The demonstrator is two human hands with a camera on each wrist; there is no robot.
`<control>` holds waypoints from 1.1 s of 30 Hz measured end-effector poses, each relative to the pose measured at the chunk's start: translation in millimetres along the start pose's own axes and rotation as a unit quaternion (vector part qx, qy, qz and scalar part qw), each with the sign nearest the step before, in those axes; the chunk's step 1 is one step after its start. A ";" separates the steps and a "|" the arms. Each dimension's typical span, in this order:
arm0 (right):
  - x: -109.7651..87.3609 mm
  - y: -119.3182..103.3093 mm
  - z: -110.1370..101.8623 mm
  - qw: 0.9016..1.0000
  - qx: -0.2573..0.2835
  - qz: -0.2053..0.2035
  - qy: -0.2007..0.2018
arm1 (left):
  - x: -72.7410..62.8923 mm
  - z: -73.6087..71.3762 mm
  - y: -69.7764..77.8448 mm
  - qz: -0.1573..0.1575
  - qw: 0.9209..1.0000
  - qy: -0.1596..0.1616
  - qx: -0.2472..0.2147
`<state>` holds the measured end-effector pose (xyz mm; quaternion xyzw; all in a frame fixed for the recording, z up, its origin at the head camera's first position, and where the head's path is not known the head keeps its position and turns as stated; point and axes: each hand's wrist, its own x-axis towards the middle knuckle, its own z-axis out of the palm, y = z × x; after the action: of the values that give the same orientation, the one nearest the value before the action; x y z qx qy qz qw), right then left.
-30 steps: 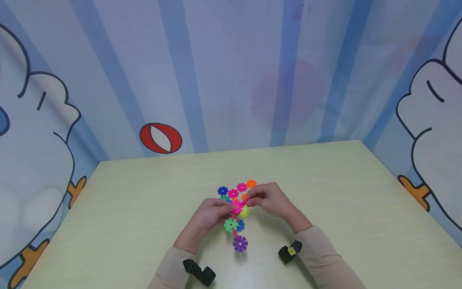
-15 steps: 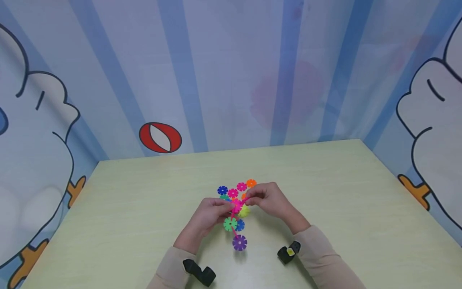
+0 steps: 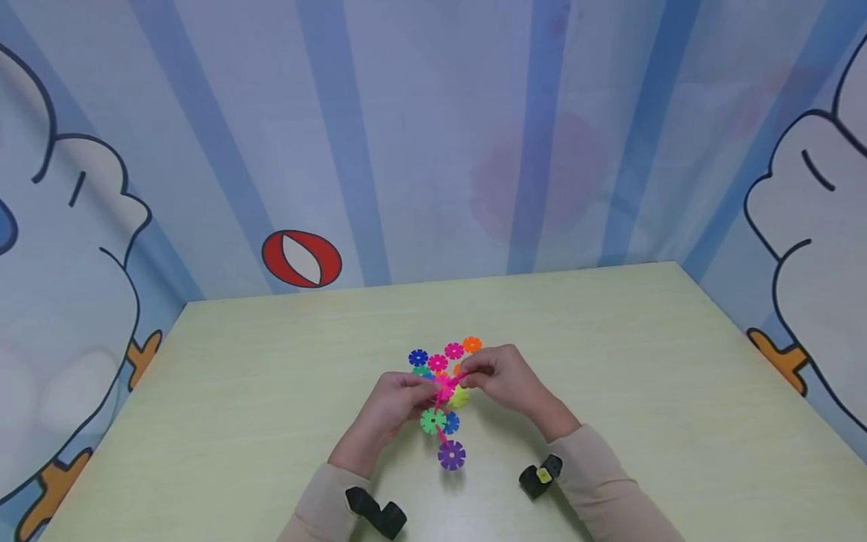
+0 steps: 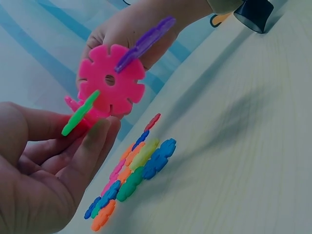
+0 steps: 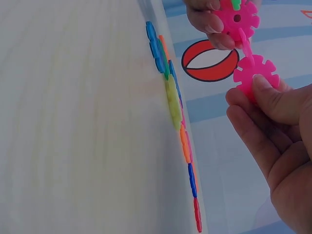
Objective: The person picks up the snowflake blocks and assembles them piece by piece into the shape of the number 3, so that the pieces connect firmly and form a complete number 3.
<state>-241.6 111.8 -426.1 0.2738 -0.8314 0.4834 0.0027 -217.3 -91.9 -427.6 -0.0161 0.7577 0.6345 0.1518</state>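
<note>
Above the table, both hands share a joined chain of notched plastic snowflake discs. My left hand [image 3: 386, 410] pinches the pink part of the chain between thumb and fingers. My right hand [image 3: 506, 378] grips a pink disc [image 5: 248, 75] at the chain's far end, thumb on its face. A pink disc seen edge-on links it to the pink disc [image 5: 237, 18] near the left fingers. Toward the person, a green disc [image 3: 433, 421] and a purple disc [image 3: 451, 455] hang from the chain. In the left wrist view the purple disc [image 4: 146, 43] slots into the rim of a pink disc [image 4: 111, 80].
Loose discs lie flat on the table just beyond and under the hands, among them a dark blue disc [image 3: 418, 357], an orange disc [image 3: 472, 344], a yellow disc [image 3: 459, 397] and a blue disc [image 3: 451, 422]. Printed curtain walls [image 3: 433, 150] enclose the pale table [image 3: 271, 376].
Both hands keep their holds on the pink discs. The right hand has shifted only very slightly; the loose discs lie as before.
</note>
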 end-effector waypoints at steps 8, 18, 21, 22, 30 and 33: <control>1.2 0.6 -5.9 0.998 0.032 0.048 -0.015 | 4.2 -5.2 -0.2 -0.011 0.998 -0.048 -0.025; 2.2 1.1 -4.8 0.996 0.060 0.049 -0.047 | 1.9 -8.4 2.3 -0.017 0.993 -0.103 -0.046; 2.8 -0.5 -2.0 0.996 0.054 0.038 -0.063 | 1.9 -9.4 2.5 -0.018 0.991 -0.125 -0.049; 2.9 -1.3 -1.1 0.996 0.053 0.035 -0.068 | 2.0 -9.7 2.7 -0.017 0.990 -0.130 -0.048; 3.5 -6.6 3.4 0.994 0.055 0.039 -0.081 | 3.0 -12.2 2.6 -0.021 0.990 -0.138 -0.034; 3.5 -8.8 3.5 0.994 0.056 0.044 -0.084 | 3.0 -13.8 2.3 -0.018 0.990 -0.138 -0.030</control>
<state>-239.6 104.1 -420.0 0.2761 -0.8115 0.5044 -0.1042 -223.6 -104.3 -424.1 0.0528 0.7097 0.6504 0.2657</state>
